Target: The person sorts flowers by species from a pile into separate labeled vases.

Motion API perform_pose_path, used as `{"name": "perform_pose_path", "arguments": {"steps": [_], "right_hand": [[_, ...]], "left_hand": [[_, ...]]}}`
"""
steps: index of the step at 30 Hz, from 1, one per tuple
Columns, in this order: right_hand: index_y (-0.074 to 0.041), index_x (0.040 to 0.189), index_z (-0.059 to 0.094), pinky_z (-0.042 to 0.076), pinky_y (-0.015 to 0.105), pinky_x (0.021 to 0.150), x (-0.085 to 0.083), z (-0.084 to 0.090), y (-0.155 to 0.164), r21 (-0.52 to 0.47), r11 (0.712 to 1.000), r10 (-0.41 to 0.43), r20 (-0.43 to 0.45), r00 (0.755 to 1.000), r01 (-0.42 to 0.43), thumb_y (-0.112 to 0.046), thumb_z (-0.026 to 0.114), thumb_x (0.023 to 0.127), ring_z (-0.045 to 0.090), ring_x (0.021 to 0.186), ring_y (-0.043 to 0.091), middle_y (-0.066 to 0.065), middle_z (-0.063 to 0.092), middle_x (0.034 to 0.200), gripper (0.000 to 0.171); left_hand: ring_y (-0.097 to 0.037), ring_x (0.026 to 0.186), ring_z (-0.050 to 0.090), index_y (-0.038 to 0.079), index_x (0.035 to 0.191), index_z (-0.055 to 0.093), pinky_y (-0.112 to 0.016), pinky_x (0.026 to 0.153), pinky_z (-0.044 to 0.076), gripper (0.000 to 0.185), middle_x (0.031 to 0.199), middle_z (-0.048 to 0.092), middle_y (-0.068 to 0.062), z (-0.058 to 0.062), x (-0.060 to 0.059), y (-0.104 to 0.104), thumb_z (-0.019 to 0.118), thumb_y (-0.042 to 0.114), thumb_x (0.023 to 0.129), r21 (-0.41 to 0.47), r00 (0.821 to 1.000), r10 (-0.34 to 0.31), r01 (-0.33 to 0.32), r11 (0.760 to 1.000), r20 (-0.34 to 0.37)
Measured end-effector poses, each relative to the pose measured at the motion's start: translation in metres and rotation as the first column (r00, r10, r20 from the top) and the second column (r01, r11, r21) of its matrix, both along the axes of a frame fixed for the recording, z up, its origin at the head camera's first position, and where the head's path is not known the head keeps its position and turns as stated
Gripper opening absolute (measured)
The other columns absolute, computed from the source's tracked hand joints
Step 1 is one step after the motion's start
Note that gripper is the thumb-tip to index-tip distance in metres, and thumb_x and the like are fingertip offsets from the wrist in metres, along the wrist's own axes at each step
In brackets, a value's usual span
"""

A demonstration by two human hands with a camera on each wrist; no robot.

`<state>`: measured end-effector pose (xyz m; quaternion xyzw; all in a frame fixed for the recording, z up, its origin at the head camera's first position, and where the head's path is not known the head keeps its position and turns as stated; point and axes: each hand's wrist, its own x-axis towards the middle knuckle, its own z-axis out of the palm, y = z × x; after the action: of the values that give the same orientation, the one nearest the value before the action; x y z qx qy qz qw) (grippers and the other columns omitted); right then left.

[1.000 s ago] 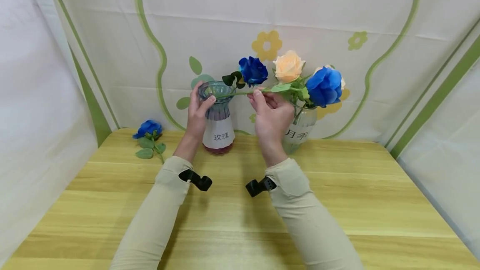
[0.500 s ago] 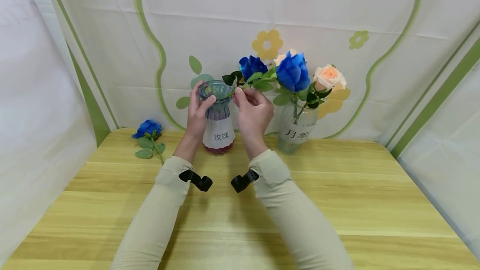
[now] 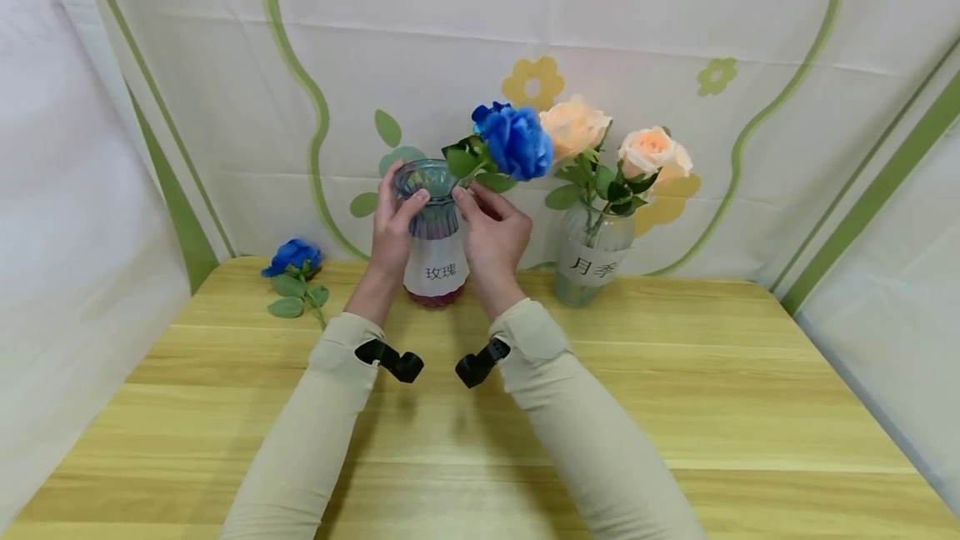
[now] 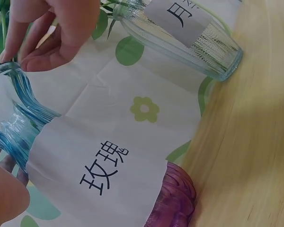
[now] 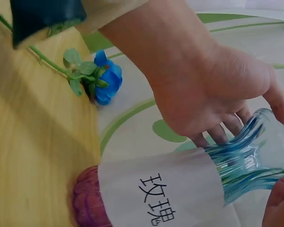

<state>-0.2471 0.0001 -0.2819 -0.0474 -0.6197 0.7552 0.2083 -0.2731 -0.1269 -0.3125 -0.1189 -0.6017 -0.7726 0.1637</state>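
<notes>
My left hand (image 3: 392,227) grips the flared neck of a blue-to-purple glass vase (image 3: 435,227) with a white paper label, its thumb over the rim. At the rim's right side, my right hand (image 3: 497,230) pinches the stem of a blue rose (image 3: 517,142) between thumb and fingers. That bloom leans right, and a darker blue rose (image 3: 487,115) shows partly hidden behind it. Through the glass neck (image 5: 255,163) in the right wrist view, green stems (image 5: 255,176) run inside the vase. The left wrist view shows my right fingers (image 4: 47,52) right at the rim.
A clear glass vase (image 3: 577,232) with a label stands to the right, holding several peach roses (image 3: 573,127). Another blue rose (image 3: 294,261) lies on the wooden table (image 3: 420,440) at the back left. A printed white cloth (image 3: 420,7) hangs behind.
My right hand has moved left to the vase rim, bringing the blue rose from in front of the peach roses to beside the darker blue one. My left hand has kept its hold.
</notes>
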Motion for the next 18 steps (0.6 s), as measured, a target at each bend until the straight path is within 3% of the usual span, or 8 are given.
{"name": "perform_pose_path", "arguments": {"steps": [6, 11, 15, 18], "right_hand": [[-0.005, 0.120, 0.081, 0.063, 0.031, 0.094, 0.006, -0.011, 0.013, -0.085, 0.988, 0.134, 0.016, 0.991, -0.132, -0.016, 0.084, 0.093, 0.078, 0.094, 0.015, 0.009, 0.079, 0.114, 0.029], [-0.001, 0.123, 0.077, 0.063, 0.028, 0.092, 0.013, -0.025, 0.027, -0.063, 0.980, 0.187, 0.010, 0.982, -0.186, -0.013, 0.082, 0.094, 0.075, 0.093, 0.013, 0.010, 0.075, 0.113, 0.032], [-0.007, 0.132, 0.073, 0.059, 0.030, 0.101, 0.022, -0.042, 0.039, -0.012, 0.969, 0.246, 0.069, 0.967, -0.246, -0.016, 0.081, 0.095, 0.074, 0.111, 0.017, 0.010, 0.076, 0.124, 0.039], [-0.011, 0.144, 0.065, 0.051, 0.039, 0.116, 0.028, -0.058, 0.044, 0.011, 0.943, 0.328, 0.130, 0.936, -0.332, -0.017, 0.080, 0.096, 0.067, 0.131, 0.025, 0.011, 0.069, 0.144, 0.051]], "left_hand": [[-0.024, 0.157, 0.033, 0.013, 0.169, 0.020, -0.046, 0.133, 0.021, 0.077, 0.173, 0.030, -0.008, 0.000, 0.000, 0.000, 0.058, 0.024, 0.102, 0.007, 1.000, -0.007, 0.007, 1.000, -0.001], [-0.026, 0.155, 0.036, 0.014, 0.169, 0.019, -0.046, 0.132, 0.023, 0.079, 0.172, 0.032, -0.008, 0.001, 0.003, 0.001, 0.059, 0.025, 0.102, 0.011, 1.000, -0.017, 0.017, 1.000, 0.002], [-0.028, 0.155, 0.037, 0.013, 0.169, 0.018, -0.046, 0.131, 0.024, 0.080, 0.171, 0.033, -0.009, 0.001, 0.004, 0.002, 0.058, 0.025, 0.102, 0.004, 1.000, -0.018, 0.018, 1.000, 0.004], [-0.029, 0.155, 0.038, 0.014, 0.169, 0.019, -0.047, 0.132, 0.024, 0.079, 0.171, 0.034, -0.009, 0.002, 0.004, 0.002, 0.058, 0.025, 0.102, -0.002, 1.000, -0.019, 0.019, 1.000, 0.019]]}}
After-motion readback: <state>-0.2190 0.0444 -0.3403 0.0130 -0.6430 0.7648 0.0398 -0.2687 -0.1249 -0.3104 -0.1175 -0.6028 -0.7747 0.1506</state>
